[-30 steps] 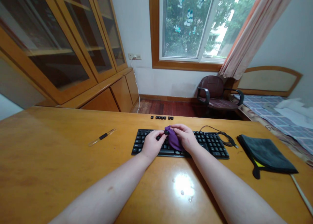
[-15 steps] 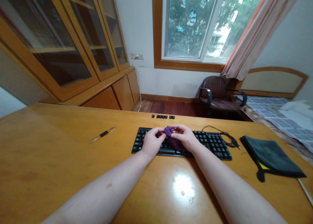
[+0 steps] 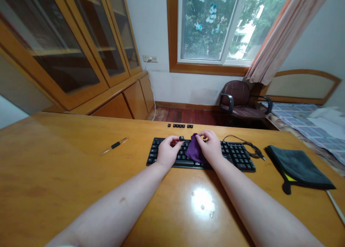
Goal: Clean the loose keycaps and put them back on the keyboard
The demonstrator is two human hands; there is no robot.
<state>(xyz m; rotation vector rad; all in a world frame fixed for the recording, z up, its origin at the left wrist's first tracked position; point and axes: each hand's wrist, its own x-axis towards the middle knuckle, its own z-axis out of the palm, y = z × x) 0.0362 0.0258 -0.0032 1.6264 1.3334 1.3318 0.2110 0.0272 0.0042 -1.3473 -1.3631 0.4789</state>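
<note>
A black keyboard [image 3: 237, 157] lies on the wooden desk [image 3: 81, 175] ahead of me. My left hand [image 3: 167, 152] hovers over its left half and pinches a small black keycap [image 3: 181, 138] between thumb and fingers. My right hand [image 3: 211, 148] rests over the keyboard's middle, fingers closed on a purple cloth [image 3: 193, 150] that hangs down against the keys. The two hands are a short gap apart. Several loose black keycaps [image 3: 180, 126] sit in a row on the desk just beyond the keyboard.
A clear pen-like tool [image 3: 114, 146] lies on the desk to the left. A folded dark grey cloth [image 3: 299, 168] lies at the right, with the keyboard's cable [image 3: 249, 150] beside it. Beyond the desk are a brown chair [image 3: 238, 103], a wooden cabinet and a bed.
My hands have drawn apart: the keycap that was wrapped in the purple cloth is now out, held by my left hand alone. The cloth stays in my right hand.
</note>
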